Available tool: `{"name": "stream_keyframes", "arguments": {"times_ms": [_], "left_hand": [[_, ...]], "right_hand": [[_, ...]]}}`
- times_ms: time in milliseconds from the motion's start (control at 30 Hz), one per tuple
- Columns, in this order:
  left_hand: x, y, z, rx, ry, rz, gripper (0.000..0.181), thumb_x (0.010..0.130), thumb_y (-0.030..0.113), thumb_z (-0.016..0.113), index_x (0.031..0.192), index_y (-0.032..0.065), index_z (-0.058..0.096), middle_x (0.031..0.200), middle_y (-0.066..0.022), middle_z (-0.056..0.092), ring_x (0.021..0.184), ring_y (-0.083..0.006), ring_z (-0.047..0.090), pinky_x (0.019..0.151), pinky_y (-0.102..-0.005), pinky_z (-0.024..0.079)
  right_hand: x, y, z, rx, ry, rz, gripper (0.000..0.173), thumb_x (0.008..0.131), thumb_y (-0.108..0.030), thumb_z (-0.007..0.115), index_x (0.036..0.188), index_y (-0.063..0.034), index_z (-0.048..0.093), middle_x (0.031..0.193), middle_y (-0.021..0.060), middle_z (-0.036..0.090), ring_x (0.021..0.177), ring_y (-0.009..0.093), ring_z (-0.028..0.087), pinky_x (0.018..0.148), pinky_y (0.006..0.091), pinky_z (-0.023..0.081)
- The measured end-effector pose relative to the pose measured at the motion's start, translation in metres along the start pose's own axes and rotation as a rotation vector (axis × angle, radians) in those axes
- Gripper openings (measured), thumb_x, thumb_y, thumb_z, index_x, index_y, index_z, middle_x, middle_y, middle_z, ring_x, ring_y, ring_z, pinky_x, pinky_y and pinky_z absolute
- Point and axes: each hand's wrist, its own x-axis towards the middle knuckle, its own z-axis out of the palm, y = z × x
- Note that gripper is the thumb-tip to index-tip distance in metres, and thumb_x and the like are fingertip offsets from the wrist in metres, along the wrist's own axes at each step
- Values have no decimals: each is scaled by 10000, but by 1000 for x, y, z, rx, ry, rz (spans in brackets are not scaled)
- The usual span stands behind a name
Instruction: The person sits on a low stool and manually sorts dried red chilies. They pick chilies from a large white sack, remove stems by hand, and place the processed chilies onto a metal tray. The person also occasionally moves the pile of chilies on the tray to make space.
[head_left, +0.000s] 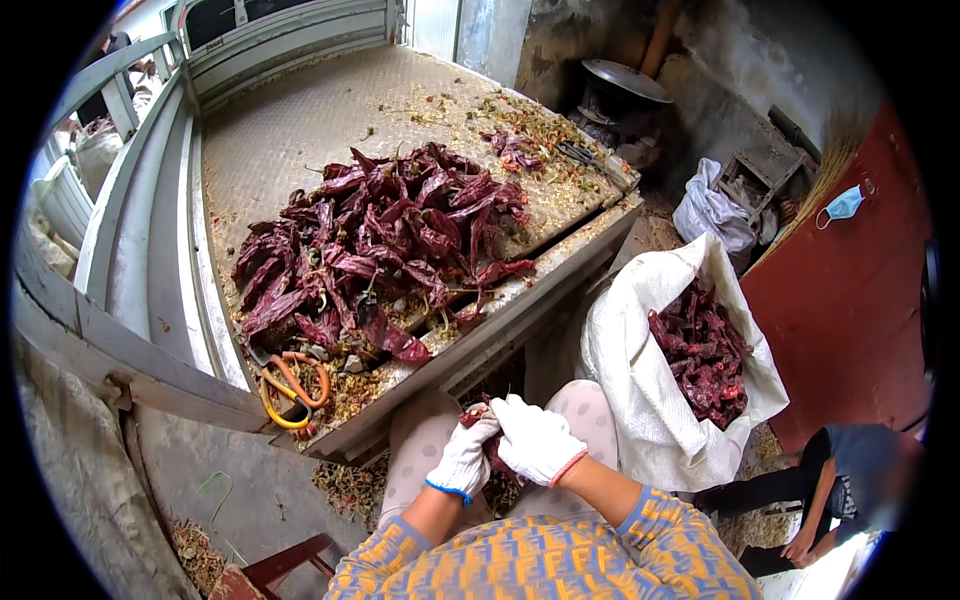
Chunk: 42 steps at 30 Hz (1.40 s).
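Both my hands wear white knit gloves and meet above my lap. My left hand (463, 457) grips a dried red chili pepper (495, 454), part of which shows between the gloves. The fingers of my right hand (538, 439) close on its upper end, and the glove hides the exact grip. In front of me, a heap of dried chili peppers (397, 225) with stems lies on the metal truck bed (270, 112). To my right stands an open white woven sack (622, 352), holding many dried chilies (697, 360).
Orange-handled scissors (296, 390) lie at the bed's near left corner. Another pair of scissors (577, 154) rests among stem scraps at the far right. A metal side rail (150, 375) bounds the left. A person (832, 480) sits at lower right, near a red door (832, 300).
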Motion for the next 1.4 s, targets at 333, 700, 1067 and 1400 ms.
{"name": "stream_keyframes", "arguments": {"times_ms": [333,700,1067,1400], "left_hand": [[2,0,1,-57,-30,26,188,933,33,616,1117,59,590,1053,-90,651,997,-224,654,915,-350,549],[-6,13,13,-25,-159,51,231,824,34,631,1043,52,557,920,-68,595,899,-230,628,984,-555,493],[-10,19,16,-34,-184,44,229,836,88,675,1044,43,590,914,-85,603,894,-246,624,956,-538,519],[-13,20,11,-46,-237,6,223,872,151,700,1035,58,579,931,-82,577,957,-260,615,969,-567,518]], "right_hand": [[-15,0,-31,144,-148,-61,524,859,-219,550,1361,-93,470,1085,214,671,950,376,671,815,470,541],[73,85,-43,-45,50,91,422,886,-330,561,1230,-94,626,1179,184,664,1123,343,620,994,434,468],[162,114,-69,143,589,144,463,874,-221,623,1317,-99,565,1292,182,585,1180,363,574,1006,426,467],[128,101,-80,437,675,176,189,928,-206,602,1086,-129,671,981,175,701,935,359,674,835,407,525]]}}
